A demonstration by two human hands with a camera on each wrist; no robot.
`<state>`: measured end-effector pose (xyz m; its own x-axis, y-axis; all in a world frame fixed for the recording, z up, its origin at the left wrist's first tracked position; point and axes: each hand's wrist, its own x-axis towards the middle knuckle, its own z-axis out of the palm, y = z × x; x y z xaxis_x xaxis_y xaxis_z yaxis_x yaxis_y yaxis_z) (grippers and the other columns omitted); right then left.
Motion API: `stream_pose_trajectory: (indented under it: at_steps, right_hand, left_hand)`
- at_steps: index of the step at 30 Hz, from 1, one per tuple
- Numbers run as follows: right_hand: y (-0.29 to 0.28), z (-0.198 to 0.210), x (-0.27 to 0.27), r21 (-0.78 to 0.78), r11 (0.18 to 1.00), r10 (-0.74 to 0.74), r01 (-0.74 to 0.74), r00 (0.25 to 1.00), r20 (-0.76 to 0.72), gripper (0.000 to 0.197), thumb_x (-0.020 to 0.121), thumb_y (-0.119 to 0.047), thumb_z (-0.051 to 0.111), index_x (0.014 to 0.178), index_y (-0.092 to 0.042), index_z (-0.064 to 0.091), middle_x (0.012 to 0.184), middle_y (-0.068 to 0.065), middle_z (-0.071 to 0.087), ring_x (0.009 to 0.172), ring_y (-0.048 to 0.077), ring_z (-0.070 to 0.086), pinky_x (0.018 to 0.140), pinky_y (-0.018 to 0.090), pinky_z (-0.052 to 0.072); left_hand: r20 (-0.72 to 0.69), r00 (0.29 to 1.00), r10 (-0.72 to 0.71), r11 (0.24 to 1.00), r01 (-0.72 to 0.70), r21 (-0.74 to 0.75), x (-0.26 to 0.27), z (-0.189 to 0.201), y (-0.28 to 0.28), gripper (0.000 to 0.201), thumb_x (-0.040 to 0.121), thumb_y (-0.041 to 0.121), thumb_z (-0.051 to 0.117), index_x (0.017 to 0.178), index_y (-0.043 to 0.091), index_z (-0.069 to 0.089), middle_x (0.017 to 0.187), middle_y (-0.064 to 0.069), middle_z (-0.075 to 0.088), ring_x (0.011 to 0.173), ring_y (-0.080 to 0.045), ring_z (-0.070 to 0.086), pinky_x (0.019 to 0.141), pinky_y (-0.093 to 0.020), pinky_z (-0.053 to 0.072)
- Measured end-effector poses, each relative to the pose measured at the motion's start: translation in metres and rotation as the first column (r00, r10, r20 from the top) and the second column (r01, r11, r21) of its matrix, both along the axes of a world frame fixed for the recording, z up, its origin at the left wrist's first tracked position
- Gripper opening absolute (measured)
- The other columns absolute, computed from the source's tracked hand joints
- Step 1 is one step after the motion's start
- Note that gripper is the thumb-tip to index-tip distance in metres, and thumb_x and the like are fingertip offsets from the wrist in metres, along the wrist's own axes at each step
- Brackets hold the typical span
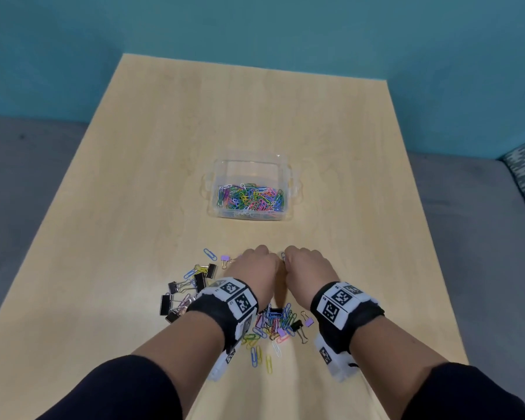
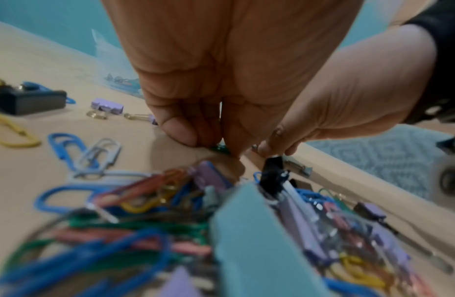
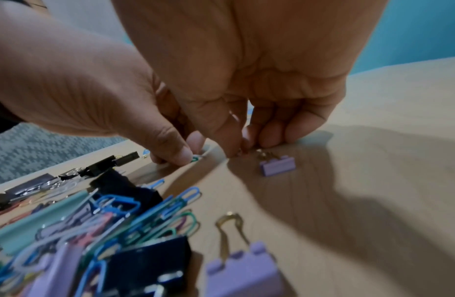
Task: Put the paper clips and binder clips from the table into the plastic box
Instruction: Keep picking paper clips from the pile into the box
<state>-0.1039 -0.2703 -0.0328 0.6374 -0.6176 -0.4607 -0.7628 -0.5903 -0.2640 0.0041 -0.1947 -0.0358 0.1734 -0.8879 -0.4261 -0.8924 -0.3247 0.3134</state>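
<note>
The clear plastic box stands mid-table with many coloured paper clips in it. Both hands are down on the table just in front of it, side by side. My left hand curls its thumb and fingers round a green paper clip that lies on the wood. My right hand pinches thumb against fingers at the gold handle of a small purple binder clip. From the head view the fingertips are hidden. A loose pile of paper clips and binder clips lies under my wrists.
Black binder clips and a few paper clips are scattered left of my left wrist. A purple binder clip and a blue paper clip lie farther left. Another purple binder clip sits near my right wrist. Bare wood surrounds the box.
</note>
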Motion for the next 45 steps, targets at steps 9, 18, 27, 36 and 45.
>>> stream_pose_trajectory:
  at_steps: [9, 18, 27, 36, 45]
  right_hand:
    - [0.000, 0.000, 0.000, -0.010, 1.000, -0.002, 0.002, 1.000, 0.012, 0.020, 0.078, -0.003, 0.040, 0.088, -0.020, 0.038, 0.083, 0.002, 0.047, 0.082, 0.028, 0.045, 0.066, 0.035, 0.033]
    - [0.003, -0.003, 0.003, -0.098, 0.993, 0.069, -0.063, 0.995, 0.066, 0.018, 0.081, -0.006, 0.046, 0.087, -0.020, 0.037, 0.087, 0.006, 0.052, 0.075, 0.029, 0.043, 0.066, 0.037, 0.034]
    - [-0.009, -0.003, 0.004, 0.068, 0.982, -0.185, 0.176, 0.968, 0.168, 0.024, 0.074, 0.000, 0.046, 0.091, -0.017, 0.046, 0.085, 0.005, 0.056, 0.074, 0.028, 0.053, 0.059, 0.033, 0.041]
    - [-0.008, -0.008, 0.018, 0.132, 0.961, -0.269, 0.243, 0.931, 0.247, 0.027, 0.077, 0.000, 0.047, 0.098, -0.015, 0.053, 0.094, 0.007, 0.061, 0.081, 0.027, 0.057, 0.069, 0.037, 0.049]
    - [-0.035, -0.010, -0.010, 0.242, 0.855, -0.514, 0.458, 0.807, 0.292, 0.024, 0.081, -0.003, 0.047, 0.086, -0.023, 0.060, 0.080, -0.001, 0.064, 0.073, 0.021, 0.059, 0.059, 0.026, 0.043]
  left_hand:
    - [0.046, 0.997, -0.064, 0.998, 0.064, 0.009, 0.006, -0.001, 0.006, 0.019, 0.080, 0.005, 0.050, 0.099, 0.009, 0.052, 0.105, -0.011, 0.050, 0.098, -0.028, 0.047, 0.079, -0.034, 0.039]
    - [-0.032, 0.998, -0.058, 0.996, 0.056, -0.069, 0.011, -0.002, 0.006, 0.029, 0.075, -0.001, 0.045, 0.074, 0.024, 0.031, 0.077, -0.001, 0.041, 0.087, -0.026, 0.049, 0.065, -0.030, 0.029]
    - [-0.344, 0.888, 0.304, 0.931, -0.354, -0.090, 0.037, -0.001, 0.013, 0.021, 0.076, 0.005, 0.053, 0.082, 0.024, 0.055, 0.078, -0.001, 0.064, 0.074, -0.024, 0.060, 0.065, -0.033, 0.051]
    - [0.004, 0.999, -0.039, 0.999, 0.039, 0.013, 0.015, 0.001, 0.014, 0.026, 0.074, -0.007, 0.044, 0.083, 0.016, 0.037, 0.078, -0.003, 0.046, 0.076, -0.023, 0.041, 0.063, -0.035, 0.036]
    - [0.025, 0.997, -0.070, 0.996, 0.068, 0.055, 0.013, 0.001, 0.013, 0.025, 0.077, -0.004, 0.047, 0.095, 0.012, 0.051, 0.105, -0.009, 0.050, 0.094, -0.027, 0.050, 0.070, -0.032, 0.038]
